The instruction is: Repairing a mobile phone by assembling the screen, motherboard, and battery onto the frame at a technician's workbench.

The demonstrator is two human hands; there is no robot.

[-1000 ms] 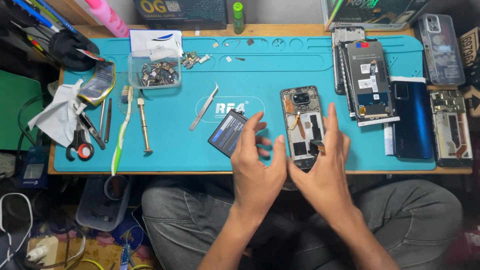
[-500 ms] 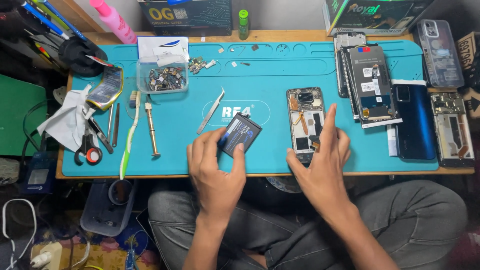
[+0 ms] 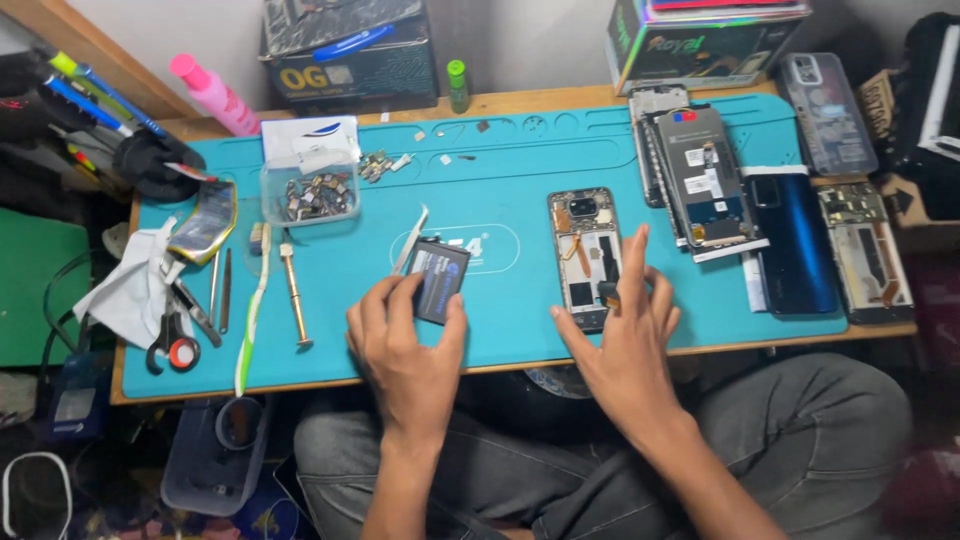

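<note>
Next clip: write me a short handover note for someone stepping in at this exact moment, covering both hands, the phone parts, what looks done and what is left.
Left hand: holds the dark battery by its lower end, just over the blue mat.
Right hand: open, fingers spread, fingertips on the lower end of the opened phone.
Tweezers lie beside the battery.
Done: phone's back is off and the battery is out of it.
Left: battery not in the phone; phone still open.

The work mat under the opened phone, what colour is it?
Teal work mat, head view.
</note>
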